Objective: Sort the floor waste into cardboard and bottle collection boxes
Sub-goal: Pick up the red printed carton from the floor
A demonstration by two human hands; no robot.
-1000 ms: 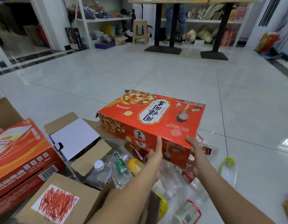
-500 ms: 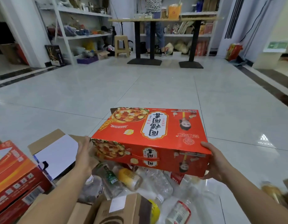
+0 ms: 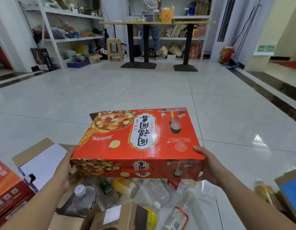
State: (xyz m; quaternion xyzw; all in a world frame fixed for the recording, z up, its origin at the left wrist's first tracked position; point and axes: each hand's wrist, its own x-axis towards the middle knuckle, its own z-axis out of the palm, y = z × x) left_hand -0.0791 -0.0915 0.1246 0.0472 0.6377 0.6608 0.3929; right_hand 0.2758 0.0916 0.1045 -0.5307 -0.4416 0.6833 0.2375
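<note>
A flat red printed cardboard box [image 3: 139, 140] hangs level above the floor pile, held between both hands. My left hand [image 3: 63, 171] presses its left end and my right hand [image 3: 208, 165] grips its right near corner. Under it lie several plastic bottles: a clear one with a white cap [image 3: 82, 200], a green-labelled one [image 3: 104, 187], an orange-yellow one [image 3: 124, 185] and a red-labelled one [image 3: 177, 218]. A brown carton [image 3: 120, 216] sits at the bottom centre.
A red carton [image 3: 7, 190] stands at the left, with an open brown box with a white sheet [image 3: 42, 160] behind it. A box with a blue face [image 3: 291, 195] is at the right edge. Far back are a high table [image 3: 157, 22], a stool [image 3: 114, 49], shelves and a standing person [image 3: 151, 30].
The red box has risen and levelled out. My left hand moved from its front face to its left end and my right hand to its right corner. The view tilted up.
</note>
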